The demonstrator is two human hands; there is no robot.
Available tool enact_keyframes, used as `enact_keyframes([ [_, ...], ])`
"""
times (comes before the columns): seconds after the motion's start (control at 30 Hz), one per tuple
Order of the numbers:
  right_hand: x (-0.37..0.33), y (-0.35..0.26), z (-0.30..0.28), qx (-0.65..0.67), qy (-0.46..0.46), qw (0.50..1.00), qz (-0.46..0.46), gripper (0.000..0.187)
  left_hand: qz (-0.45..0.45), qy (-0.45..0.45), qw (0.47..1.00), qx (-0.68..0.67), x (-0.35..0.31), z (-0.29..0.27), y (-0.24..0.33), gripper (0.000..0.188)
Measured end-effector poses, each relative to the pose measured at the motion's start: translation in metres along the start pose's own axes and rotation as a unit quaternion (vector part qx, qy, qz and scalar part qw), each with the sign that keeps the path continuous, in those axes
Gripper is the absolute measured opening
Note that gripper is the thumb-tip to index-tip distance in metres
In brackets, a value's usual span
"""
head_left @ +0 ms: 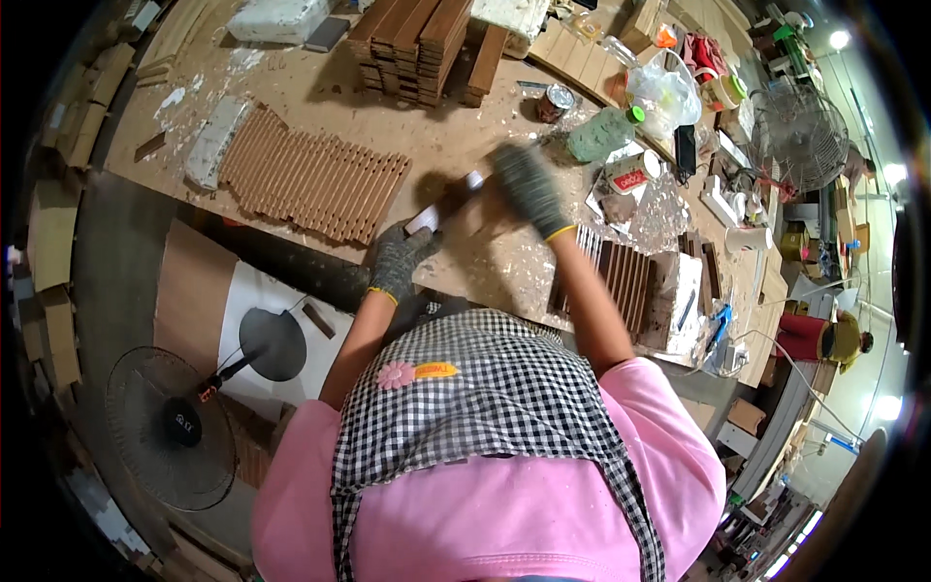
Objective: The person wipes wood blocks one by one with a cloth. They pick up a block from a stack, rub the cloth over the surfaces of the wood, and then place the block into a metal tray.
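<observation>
My left hand, in a dark grey glove with a yellow cuff, grips the near end of a short dark brown wooden strip. White patches show at both ends of the strip; I cannot tell whether they are paper or paint. Close to its far end is my right hand, gloved alike and smeared by motion, so its fingers and anything in them cannot be made out. Left of the hands, brown wooden strips lie side by side in a row. More dark strips are lined up beside my right forearm.
Stacked brown wooden slats stand at the table's far side. A tin can, a green bottle and a white-and-red cup crowd the right. A standing fan is at lower left. A person is farther off right.
</observation>
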State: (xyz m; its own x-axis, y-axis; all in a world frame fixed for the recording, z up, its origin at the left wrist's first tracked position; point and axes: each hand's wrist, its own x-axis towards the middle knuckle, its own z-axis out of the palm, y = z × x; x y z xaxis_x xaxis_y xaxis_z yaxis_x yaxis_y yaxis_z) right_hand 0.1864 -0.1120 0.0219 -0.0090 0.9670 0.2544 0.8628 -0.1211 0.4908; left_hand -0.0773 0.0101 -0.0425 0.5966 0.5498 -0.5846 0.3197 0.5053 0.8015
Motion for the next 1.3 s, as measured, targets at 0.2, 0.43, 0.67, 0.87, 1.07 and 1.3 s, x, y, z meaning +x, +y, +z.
enact_keyframes([
  [0.2,0.028,-0.109,-0.016,0.552,-0.076,0.806,0.198,0.034,0.124,0.067,0.926,0.349,0.0,0.006,-0.006,0.03],
  [0.43,0.04,-0.052,-0.013,0.497,-0.025,0.803,0.329,0.029,0.086,0.005,0.995,0.044,-0.028,0.01,0.011,0.041],
  [0.67,0.029,-0.112,-0.043,0.59,-0.046,0.762,0.263,0.03,0.17,0.08,0.955,0.23,-0.018,0.007,-0.008,0.042],
  [0.87,0.003,-0.011,0.034,0.448,-0.007,0.802,0.396,0.032,0.067,-0.009,0.997,-0.035,-0.039,0.023,0.021,0.039],
  [1.07,0.023,-0.075,-0.072,0.557,0.056,0.749,0.354,0.035,0.067,-0.052,0.996,-0.035,0.01,-0.01,-0.028,0.055],
  [1.3,0.011,-0.102,-0.043,0.366,-0.059,0.891,0.263,0.039,0.01,-0.037,0.998,-0.057,-0.018,0.011,0.01,0.037],
])
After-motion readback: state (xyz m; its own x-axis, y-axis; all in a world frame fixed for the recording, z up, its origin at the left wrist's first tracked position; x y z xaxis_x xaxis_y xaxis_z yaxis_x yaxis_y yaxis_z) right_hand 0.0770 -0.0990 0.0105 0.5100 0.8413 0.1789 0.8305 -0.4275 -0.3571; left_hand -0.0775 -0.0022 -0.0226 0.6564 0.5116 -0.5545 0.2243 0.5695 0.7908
